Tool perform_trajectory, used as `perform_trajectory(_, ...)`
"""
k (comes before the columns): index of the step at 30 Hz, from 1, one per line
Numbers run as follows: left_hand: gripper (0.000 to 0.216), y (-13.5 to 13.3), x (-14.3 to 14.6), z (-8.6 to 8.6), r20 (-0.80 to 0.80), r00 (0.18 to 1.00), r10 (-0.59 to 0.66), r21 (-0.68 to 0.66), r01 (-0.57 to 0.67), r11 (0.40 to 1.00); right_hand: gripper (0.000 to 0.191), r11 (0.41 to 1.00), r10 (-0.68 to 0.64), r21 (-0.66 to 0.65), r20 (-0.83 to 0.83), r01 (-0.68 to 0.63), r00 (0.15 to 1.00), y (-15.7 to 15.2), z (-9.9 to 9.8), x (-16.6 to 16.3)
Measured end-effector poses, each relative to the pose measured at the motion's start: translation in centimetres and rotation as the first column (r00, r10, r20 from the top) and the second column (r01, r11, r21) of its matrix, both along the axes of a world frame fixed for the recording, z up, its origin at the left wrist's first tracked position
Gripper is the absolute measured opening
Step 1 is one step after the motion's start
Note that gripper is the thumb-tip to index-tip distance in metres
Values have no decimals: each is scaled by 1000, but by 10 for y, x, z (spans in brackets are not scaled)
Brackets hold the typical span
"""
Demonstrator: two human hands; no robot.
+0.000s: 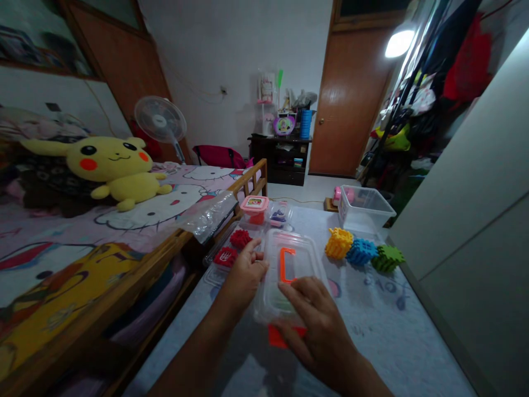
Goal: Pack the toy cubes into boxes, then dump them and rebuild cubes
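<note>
A clear plastic box lid [294, 251] with an orange handle [286, 263] lies on a clear box on the table. My left hand [243, 273] grips its left edge, fingers curled round the rim. My right hand [320, 325] lies flat on the near end of the lid, fingers stretched out toward the handle. An orange latch [278, 336] shows under my right hand at the box's near edge. Red toy blocks [233, 248] sit just left of my left hand.
Yellow [339, 242], blue [360, 252] and green [387, 258] interlocking blocks stand to the right. A clear tub [366, 208] and a pink-lidded container [254, 208] stand farther back. A bed with a yellow plush toy [113, 168] runs along the left; a grey cabinet [475, 220] is on the right.
</note>
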State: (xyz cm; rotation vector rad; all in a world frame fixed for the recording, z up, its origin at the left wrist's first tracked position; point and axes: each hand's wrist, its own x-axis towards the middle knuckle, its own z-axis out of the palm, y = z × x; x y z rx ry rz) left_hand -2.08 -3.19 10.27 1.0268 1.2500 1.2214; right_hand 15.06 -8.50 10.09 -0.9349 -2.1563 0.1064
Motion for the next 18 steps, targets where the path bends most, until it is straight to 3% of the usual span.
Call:
perform_trajectory(2, 66, -4, -2, 2, -202, 978, 49, 50, -40, 998, 28, 993, -105, -57, -110, 99, 988, 8, -3, 13)
perform_trajectory(5, 57, -8, -3, 5, -522, 839, 151, 142, -89, 986, 27, 950, -284, -198, -222, 242, 933, 23, -13, 30)
perform_trajectory(7, 54, -8, -3, 2, -626, 758, 185, 171, -97, 980, 30, 914, -338, -317, -250, 253, 907, 31, -21, 37)
perform_trajectory(11, 48, -6, -5, -10, -639, 740, 209, 201, -101, 974, 38, 854, -349, -496, -319, 159, 881, 38, -36, 45)
perform_trajectory(18, 61, 0, -6, -21, -426, 894, 138, 64, -123, 990, 43, 818, -387, -575, -523, 21, 759, 39, -45, 40)
